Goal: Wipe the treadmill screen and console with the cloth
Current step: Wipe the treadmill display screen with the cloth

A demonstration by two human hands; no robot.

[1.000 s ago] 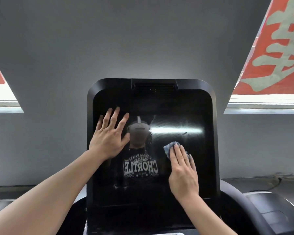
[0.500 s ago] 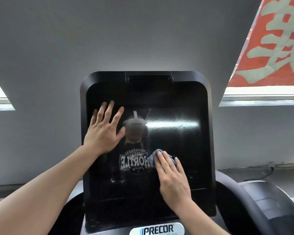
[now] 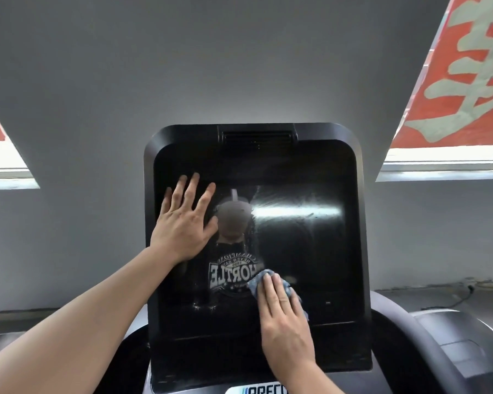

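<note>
The treadmill's black glossy screen (image 3: 305, 251) fills the middle of the view, in a dark frame above the console (image 3: 271, 389). My left hand (image 3: 184, 223) lies flat with spread fingers on the screen's upper left part. My right hand (image 3: 283, 317) presses a small blue cloth (image 3: 256, 282) flat against the lower middle of the screen, fingers straight. Only the cloth's edges show around my fingers. Streaks and a light glare show on the glass to the upper right.
A grey wall rises behind the screen. A red banner with pale characters (image 3: 464, 72) hangs at the upper right above a bright window strip (image 3: 444, 163). Dark curved handrails (image 3: 404, 348) flank the console, with a grey housing (image 3: 467, 342) at the right.
My right hand slid the cloth from the screen's right middle down and leftward to the lower middle. My left hand stayed flat in place. The camera view shifted slightly.
</note>
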